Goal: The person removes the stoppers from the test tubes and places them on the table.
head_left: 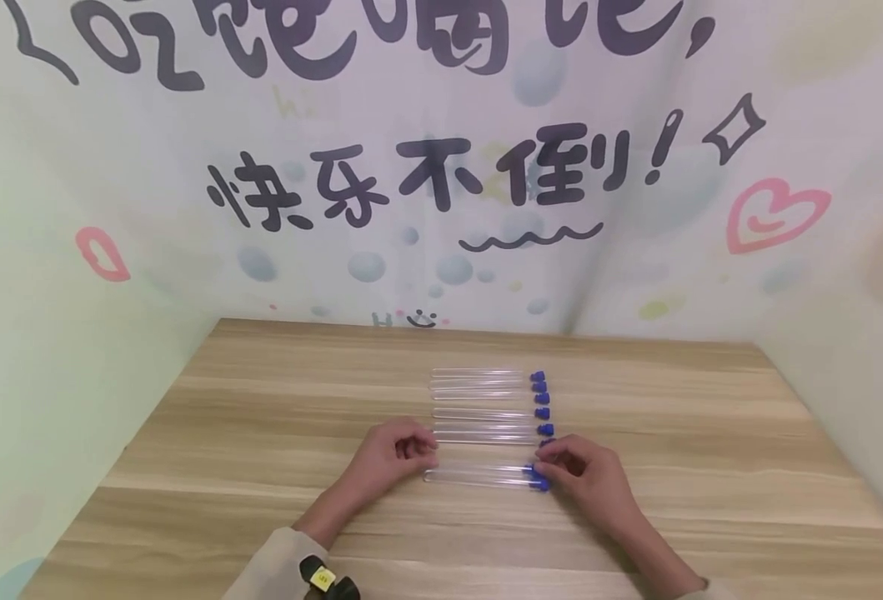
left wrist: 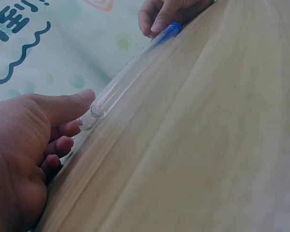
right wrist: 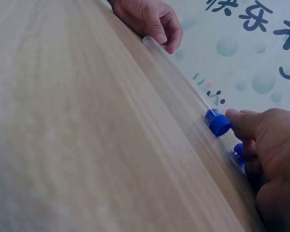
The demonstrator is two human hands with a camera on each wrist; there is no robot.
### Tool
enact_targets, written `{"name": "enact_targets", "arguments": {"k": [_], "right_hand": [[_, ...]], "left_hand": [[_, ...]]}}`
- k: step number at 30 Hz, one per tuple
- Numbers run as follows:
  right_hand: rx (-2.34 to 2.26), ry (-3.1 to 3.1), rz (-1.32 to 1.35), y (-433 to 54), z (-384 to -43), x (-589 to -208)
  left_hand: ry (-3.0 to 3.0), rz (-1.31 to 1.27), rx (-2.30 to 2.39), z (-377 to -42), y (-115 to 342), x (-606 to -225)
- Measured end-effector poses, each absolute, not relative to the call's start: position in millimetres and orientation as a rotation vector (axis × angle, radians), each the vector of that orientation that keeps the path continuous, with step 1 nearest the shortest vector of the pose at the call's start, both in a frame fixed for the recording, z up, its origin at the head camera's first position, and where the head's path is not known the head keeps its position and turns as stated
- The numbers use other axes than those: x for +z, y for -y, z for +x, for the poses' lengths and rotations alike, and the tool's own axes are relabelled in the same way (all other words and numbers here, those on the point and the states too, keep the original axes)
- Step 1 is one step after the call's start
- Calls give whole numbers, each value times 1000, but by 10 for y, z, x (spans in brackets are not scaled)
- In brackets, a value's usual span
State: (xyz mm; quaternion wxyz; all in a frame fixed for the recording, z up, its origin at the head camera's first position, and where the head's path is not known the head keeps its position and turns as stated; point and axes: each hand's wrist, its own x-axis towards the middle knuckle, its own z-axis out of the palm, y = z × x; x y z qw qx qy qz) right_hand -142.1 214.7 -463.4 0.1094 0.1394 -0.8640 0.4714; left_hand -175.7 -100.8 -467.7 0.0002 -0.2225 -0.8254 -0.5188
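Several clear test tubes with blue caps lie side by side on the wooden table [head_left: 231,467]. My left hand [head_left: 396,454] is at their rounded ends, thumb and fingers pinching the end of one test tube [left wrist: 87,123]. Just in front of it lies the nearest test tube [head_left: 479,477], its rounded end by the left thumb tip. At the capped ends, my right hand [head_left: 587,475] pinches the same tube by its cap. Close to the right thumb is the blue cap [right wrist: 220,124] of the nearest tube. Another blue cap [right wrist: 239,153] shows beside the curled right fingers, which partly hide it.
Farther back, more capped tubes [head_left: 479,383] lie parallel, caps to the right, with uneven gaps between them. Behind the table's far edge hangs a white printed cloth [head_left: 336,292] with dark lettering. A black strap with a yellow tag [head_left: 323,577] is on the left sleeve.
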Motion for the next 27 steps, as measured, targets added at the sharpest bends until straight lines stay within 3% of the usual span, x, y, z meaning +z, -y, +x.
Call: {"name": "enact_targets", "arguments": {"k": [6,14,27], "right_hand": [[1328,2536,481,-2071,-1354,-4474],[1302,2554,535,-2168,-1464,-4682],[1232,2568,616,-2185,-1473,-4709]], "left_hand": [[2579,-763,-1595,-1783,1001,-4702],[2604,-784,-1523,-1778,992,-4669],[2639,-810,-1488,-1765,975,-4656]]}}
